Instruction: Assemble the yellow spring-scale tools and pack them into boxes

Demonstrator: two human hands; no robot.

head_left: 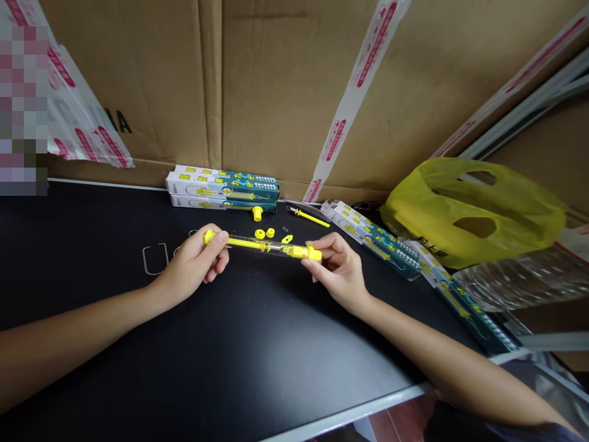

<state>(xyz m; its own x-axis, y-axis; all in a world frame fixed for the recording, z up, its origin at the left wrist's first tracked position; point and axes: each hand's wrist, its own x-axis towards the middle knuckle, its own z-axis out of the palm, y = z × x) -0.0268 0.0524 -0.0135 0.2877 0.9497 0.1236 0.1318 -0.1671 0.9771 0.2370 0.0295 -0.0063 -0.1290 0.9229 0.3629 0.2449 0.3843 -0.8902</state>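
Note:
A clear tubular spring scale (251,244) with yellow ends is held level above the black table. My left hand (196,255) pinches its left yellow end between thumb and fingers. The fingers of my right hand (338,264) are closed around the yellow cap at its right end. Through the tube a yellow rod and a metal part are visible. Just behind it lie yellow rings (260,234), a small yellow tab (288,239), a tiny spring (285,228) and a yellow cap (257,213). A bent metal wire (145,261) lies left of my left hand, with another wire partly hidden behind that hand.
Stacked printed boxes (221,187) stand at the back. A yellow rod with a metal end (310,218) lies beside them. More boxes (375,239) line the right edge, near a yellow plastic bag (473,209) and a clear plastic bottle (510,282). Cardboard (276,92) walls the back.

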